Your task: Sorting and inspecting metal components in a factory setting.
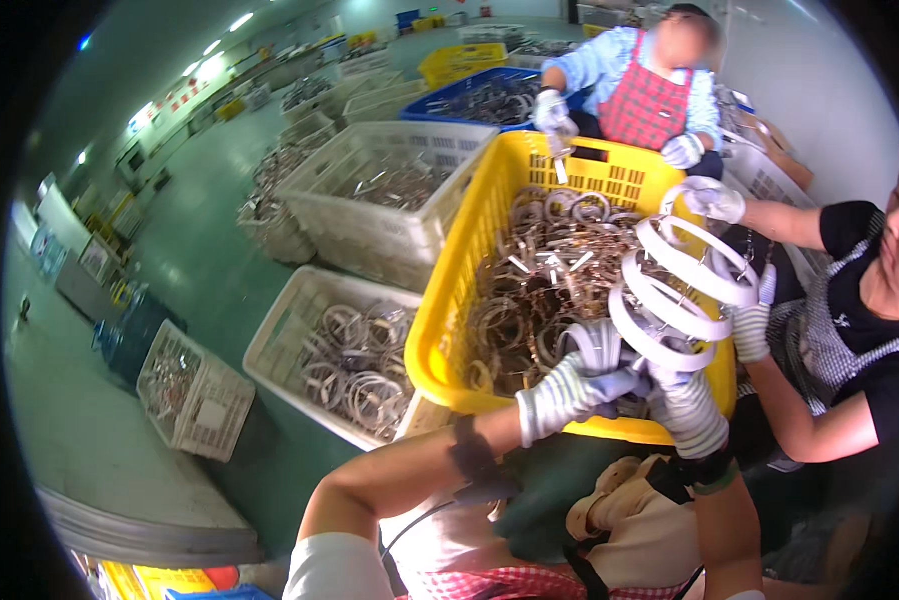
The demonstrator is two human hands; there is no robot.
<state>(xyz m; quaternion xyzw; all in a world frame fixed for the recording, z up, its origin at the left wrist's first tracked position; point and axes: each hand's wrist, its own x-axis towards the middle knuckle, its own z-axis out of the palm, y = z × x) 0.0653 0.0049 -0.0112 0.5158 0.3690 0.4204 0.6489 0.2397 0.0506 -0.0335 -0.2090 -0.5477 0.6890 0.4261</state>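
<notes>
My left hand (567,398), in a striped glove, is closed at the near rim of a yellow crate (431,350). It grips a bundle of grey-white curved bands (597,345) standing up from its fingers. Close beside it, my right hand (691,412) is also closed, its fingertips partly hidden, so what it holds cannot be made out. Just above my right hand hangs a set of white rings (674,310), joined by thin metal pieces. A co-worker's gloved hands (751,325) are at these rings. Many metal parts and rings (549,260) fill the crate.
Across the crate, another person in a red checked apron (644,100) holds a small part. To the left stand a white crate of rings (279,345), a taller white crate (319,190) and a small tilted crate (214,415). A blue crate (419,105) lies beyond.
</notes>
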